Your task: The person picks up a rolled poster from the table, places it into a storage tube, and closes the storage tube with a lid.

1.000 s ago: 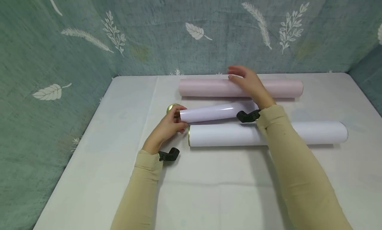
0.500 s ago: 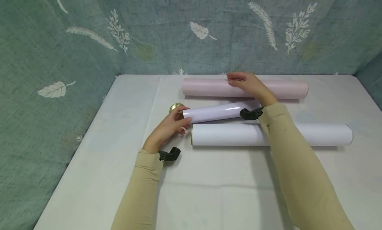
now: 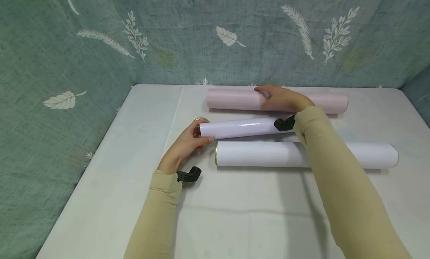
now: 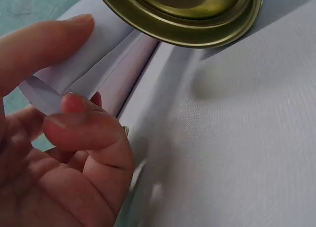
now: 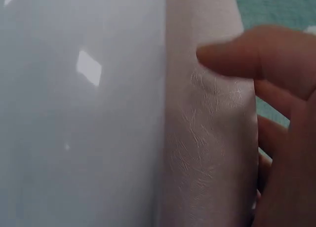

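My left hand [image 3: 184, 145] holds the left end of a glossy pale-lilac rolled sheet [image 3: 240, 127]. In the left wrist view, thumb and fingers pinch the roll's loose open edge [image 4: 94, 64]. My right hand [image 3: 283, 97] straddles a pink tube [image 3: 231, 99] at the back, thumb on its near side. In the right wrist view its fingers pass behind the tube; the thumb [image 5: 237, 56] is blurred, so its contact is unclear. A gold round cap [image 3: 201, 119] shows just beyond my left hand, partly hidden.
A long white tube [image 3: 255, 153] with a gold rim lies in front of the roll, partly under my right sleeve. A gold metal end [image 4: 197, 27] fills the top of the left wrist view. Patterned green cloth [image 3: 188, 38] hangs behind the white table [image 3: 215, 229].
My right hand has come down from above the pink tube to around it. My left hand and the lilac roll's end have shifted slightly left. The view has shifted a little.
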`<state>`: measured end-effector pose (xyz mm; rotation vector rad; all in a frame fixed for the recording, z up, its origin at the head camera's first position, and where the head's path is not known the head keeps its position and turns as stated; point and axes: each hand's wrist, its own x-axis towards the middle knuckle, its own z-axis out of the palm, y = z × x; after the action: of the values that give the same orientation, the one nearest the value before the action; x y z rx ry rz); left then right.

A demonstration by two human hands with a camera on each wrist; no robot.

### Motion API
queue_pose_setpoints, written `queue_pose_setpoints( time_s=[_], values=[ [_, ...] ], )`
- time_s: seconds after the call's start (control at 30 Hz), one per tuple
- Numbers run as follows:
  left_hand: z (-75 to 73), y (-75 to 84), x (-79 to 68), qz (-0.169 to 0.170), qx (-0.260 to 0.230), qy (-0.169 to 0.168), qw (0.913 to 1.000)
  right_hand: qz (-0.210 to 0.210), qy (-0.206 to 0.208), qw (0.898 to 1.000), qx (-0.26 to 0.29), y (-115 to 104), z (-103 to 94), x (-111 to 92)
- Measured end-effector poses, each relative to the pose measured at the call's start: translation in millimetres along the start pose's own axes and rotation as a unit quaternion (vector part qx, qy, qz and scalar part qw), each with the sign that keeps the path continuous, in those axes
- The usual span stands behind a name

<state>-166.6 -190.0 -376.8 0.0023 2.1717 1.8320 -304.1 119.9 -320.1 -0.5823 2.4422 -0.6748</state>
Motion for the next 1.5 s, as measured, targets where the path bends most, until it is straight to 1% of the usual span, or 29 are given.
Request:
queue_pose_setpoints(
  time_s=[0.07, 0.2, 0.3, 0.37, 0.43, 0.5, 0.63, 0.7, 0.77, 0.87, 0.93, 1.0, 1.1, 1.2, 1.4, 1.5],
  values=[
    [-1.7, -0.9, -1.4, -0.001, 0.012, 0.0, 0.9999, -0.003, -0.005, 1.0, -0.031, -3.3, 0.9, 0.3],
    [-1.6, 0.0, -1.9, 0.001, 0.004, 0.003, 1.0, -0.021, -0.005, 0.994, -0.106, -7.6, 2.1, 1.5],
    [1.1, 2.3, -1.7, -0.001, -0.036, 0.014, 0.9993, -0.029, 0.003, 0.986, -0.167, -8.9, 3.0, 2.1],
    [2.7, 4.0, -2.6, 0.002, -0.071, 0.024, 0.9972, -0.027, 0.005, 0.981, -0.19, -9.7, 3.9, 1.3],
    [2.9, 5.5, -4.6, 0.008, -0.109, 0.035, 0.9934, -0.026, 0.008, 0.98, -0.199, -10.3, 5.2, 0.4],
    [1.5, 7.1, -6.4, 0.019, -0.133, 0.039, 0.9902, -0.026, 0.015, 0.978, -0.207, -11.3, 6.6, -1.2],
    [4.7, 11.2, -4.5, 0.036, -0.162, 0.018, 0.986, -0.024, 0.053, 0.972, -0.23, -6.3, 2.5, -18.5],
    [3.1, 12.4, -3.8, 0.043, -0.178, 0.011, 0.983, -0.021, 0.071, 0.97, -0.232, -5.6, -0.5, -27.1],
    [-0.3, 12.1, -4.6, 0.05, -0.199, 0.009, 0.9788, -0.027, 0.087, 0.97, -0.225, -7.2, -3.2, -35.1],
    [-5.4, 9.9, -7.1, 0.064, -0.238, -0.001, 0.9692, -0.031, 0.098, 0.971, -0.215, -10.8, -6.0, -45.1],
    [-7.5, 7.0, -8.5, 0.071, -0.269, -0.015, 0.9605, -0.034, 0.106, 0.971, -0.212, -12.8, -6.9, -51.4],
    [-8.7, 3.4, -9.4, 0.075, -0.308, -0.029, 0.9481, -0.036, 0.112, 0.97, -0.214, -13.4, -7.8, -57.1],
    [-9.4, 1.9, -6.5, 0.079, -0.364, -0.04, 0.927, -0.039, 0.129, 0.967, -0.215, -10.6, -9.9, -66.5],
    [-12.7, -2.2, -5.4, 0.082, -0.407, -0.037, 0.9091, -0.043, 0.142, 0.965, -0.219, -9.7, -8.6, -70.0],
    [-15.6, -4.8, -1.0, 0.087, -0.442, -0.037, 0.8918, -0.06, 0.18, 0.958, -0.215, -12.6, -4.2, -84.5],
    [-17.6, -6.4, 0.4, 0.079, -0.458, -0.021, 0.8853, -0.07, 0.195, 0.959, -0.195, -15.8, 0.2, -93.3]
  ],
)
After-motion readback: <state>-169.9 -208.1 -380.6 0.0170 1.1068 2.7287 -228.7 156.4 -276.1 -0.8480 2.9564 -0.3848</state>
